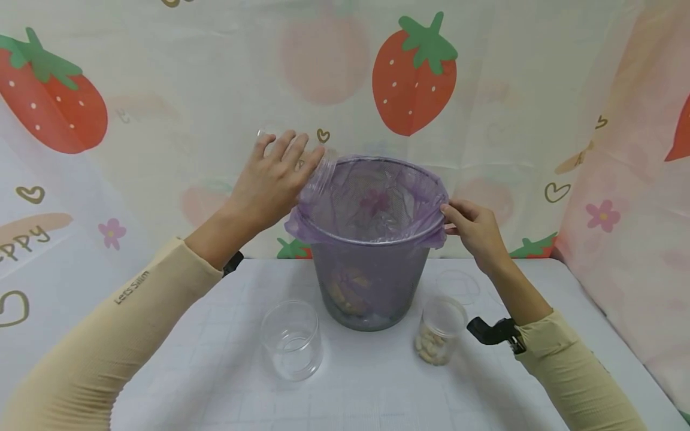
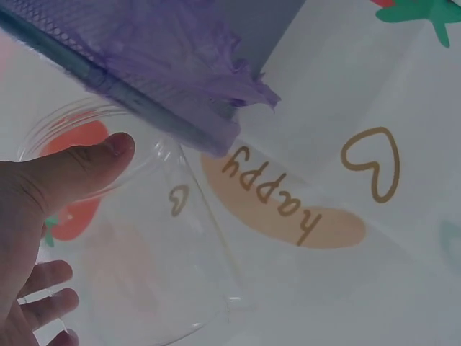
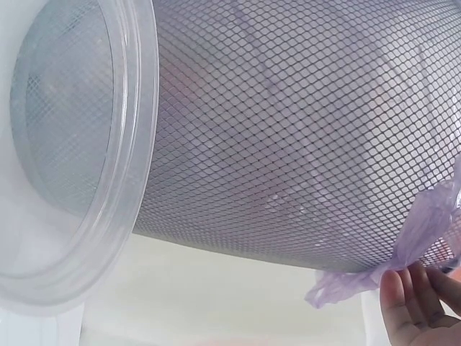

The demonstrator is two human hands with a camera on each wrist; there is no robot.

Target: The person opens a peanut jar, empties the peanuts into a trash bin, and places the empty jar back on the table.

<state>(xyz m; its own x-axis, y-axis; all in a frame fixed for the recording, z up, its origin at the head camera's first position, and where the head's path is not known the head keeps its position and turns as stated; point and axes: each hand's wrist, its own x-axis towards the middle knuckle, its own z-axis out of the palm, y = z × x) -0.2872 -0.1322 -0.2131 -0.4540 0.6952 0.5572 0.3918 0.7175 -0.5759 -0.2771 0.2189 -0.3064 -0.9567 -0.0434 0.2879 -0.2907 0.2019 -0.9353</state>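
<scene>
2 hands are seen at work over a mesh bin (image 1: 372,269), which is stood on a white table (image 1: 215,359) and lined with a purple bag (image 1: 302,226). The bag is folded outward over the rim.

Left hand (image 1: 276,176): a clear jar (image 2: 151,267) is grasped, thumb laid across near the mouth. The jar is tipped, its mouth end at the left side of the bin rim. No contents can be made out through its wall.

Right hand (image 1: 477,230): the bag's edge is pinched at the right side of the rim, thumb against fingers.

On the table, a wide tumbler (image 1: 293,353) is placed front left of the bin; nothing is seen inside. Front right, a small tub (image 1: 451,323) is part filled with pale pieces (image 1: 431,344). Brownish shapes are glimpsed low through the bin wall; not identified.

Step in hand is judged to be tipping out the jar, with the bag steadied. For the next move, the bag edge should be kept pinned until the jar is confirmed emptied, then the jar brought upright without the liner being snagged.
</scene>
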